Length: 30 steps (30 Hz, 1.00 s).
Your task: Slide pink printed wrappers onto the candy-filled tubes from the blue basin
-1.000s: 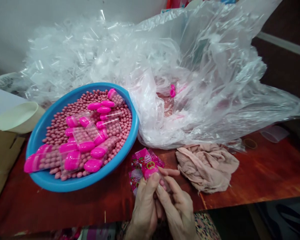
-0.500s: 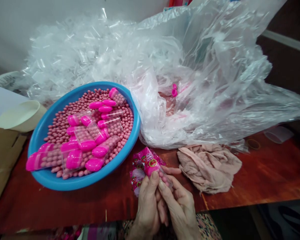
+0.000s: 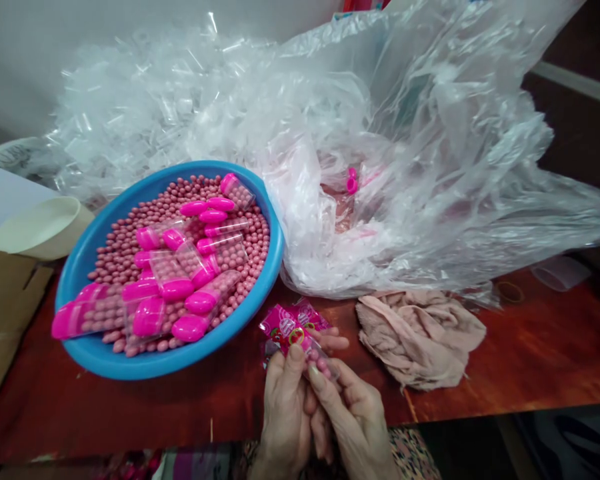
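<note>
At the table's front edge, my left hand and my right hand are close together, both closed on a small clear tube of pink balls. The left thumb presses on a shiny pink printed wrapper at the tube's far end. My right thumb and fingers pinch the clear near end, where the balls show. More printed wrappers lie under and beyond the fingers, partly hidden. To the left stands a blue basin of loose pink balls, topped with several filled tubes with bright pink caps.
A crumpled pinkish cloth lies right of my hands. Behind it spreads a large clear plastic bag with pink caps inside. Clear empty tubes are heaped at the back. A white bowl and cardboard are at left.
Both hands have shifted slightly left with the tube. The printed wrapper now spreads wider at its far end, and the fingers beyond it have moved a little.
</note>
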Each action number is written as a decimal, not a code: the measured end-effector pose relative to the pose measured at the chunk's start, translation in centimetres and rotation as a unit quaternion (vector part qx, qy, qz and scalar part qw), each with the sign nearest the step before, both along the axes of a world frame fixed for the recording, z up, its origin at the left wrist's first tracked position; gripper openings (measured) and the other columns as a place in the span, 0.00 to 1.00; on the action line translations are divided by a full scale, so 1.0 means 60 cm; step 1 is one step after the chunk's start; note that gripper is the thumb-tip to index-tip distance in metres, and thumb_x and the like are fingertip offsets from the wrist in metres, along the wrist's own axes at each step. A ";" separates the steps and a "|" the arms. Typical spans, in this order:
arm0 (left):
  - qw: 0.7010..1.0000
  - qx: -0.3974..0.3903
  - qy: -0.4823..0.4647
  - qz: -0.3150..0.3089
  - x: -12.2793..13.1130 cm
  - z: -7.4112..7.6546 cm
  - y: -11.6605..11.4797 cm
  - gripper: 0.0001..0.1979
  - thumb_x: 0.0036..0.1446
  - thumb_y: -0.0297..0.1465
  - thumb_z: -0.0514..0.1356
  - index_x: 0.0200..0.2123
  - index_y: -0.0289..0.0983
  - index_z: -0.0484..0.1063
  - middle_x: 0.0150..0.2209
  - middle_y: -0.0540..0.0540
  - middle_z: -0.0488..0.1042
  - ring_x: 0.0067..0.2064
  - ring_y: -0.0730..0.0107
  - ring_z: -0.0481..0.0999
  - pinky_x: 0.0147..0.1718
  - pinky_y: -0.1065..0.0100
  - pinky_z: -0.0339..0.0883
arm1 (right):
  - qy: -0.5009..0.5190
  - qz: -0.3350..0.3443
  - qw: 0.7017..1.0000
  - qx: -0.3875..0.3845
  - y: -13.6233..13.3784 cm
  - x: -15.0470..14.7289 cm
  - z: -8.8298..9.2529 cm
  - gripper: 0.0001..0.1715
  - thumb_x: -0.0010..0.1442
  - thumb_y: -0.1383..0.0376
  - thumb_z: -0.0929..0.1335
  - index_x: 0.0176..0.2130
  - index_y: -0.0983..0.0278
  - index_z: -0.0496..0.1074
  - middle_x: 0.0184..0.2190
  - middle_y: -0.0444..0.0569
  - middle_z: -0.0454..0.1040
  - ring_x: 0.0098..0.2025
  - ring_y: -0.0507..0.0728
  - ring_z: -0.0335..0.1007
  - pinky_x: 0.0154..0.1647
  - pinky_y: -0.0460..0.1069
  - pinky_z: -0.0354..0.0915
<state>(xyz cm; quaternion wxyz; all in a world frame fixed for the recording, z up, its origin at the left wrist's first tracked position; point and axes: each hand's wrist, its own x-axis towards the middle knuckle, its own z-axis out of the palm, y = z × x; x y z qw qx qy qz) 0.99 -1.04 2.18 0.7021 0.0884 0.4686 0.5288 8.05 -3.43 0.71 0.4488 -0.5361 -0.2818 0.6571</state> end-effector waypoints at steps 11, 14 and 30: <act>0.994 0.025 -0.077 -0.073 -0.016 0.001 -0.002 0.15 0.58 0.36 0.55 0.35 0.33 0.78 0.33 0.39 0.79 0.29 0.68 0.75 0.24 0.72 0.67 | -0.130 0.003 0.990 0.053 -0.013 -0.002 0.015 0.18 0.59 0.54 0.64 0.37 0.66 0.73 0.11 0.37 0.59 0.09 0.46 0.55 0.09 0.39 0.54; 0.997 0.040 -0.068 -0.020 -0.019 -0.004 -0.003 0.14 0.58 0.38 0.56 0.35 0.35 0.78 0.34 0.41 0.79 0.29 0.69 0.74 0.26 0.72 0.67 | -0.099 0.036 0.994 0.022 -0.009 -0.005 0.015 0.19 0.59 0.52 0.64 0.31 0.66 0.70 0.12 0.36 0.57 0.08 0.44 0.51 0.06 0.38 0.46; 0.995 0.075 -0.069 -0.021 -0.020 -0.011 -0.006 0.17 0.56 0.42 0.55 0.33 0.35 0.77 0.32 0.41 0.78 0.30 0.66 0.74 0.35 0.65 0.69 | -0.213 0.081 0.961 0.154 0.002 0.015 0.028 0.18 0.63 0.56 0.61 0.37 0.65 0.73 0.20 0.45 0.72 0.16 0.48 0.66 0.17 0.39 0.64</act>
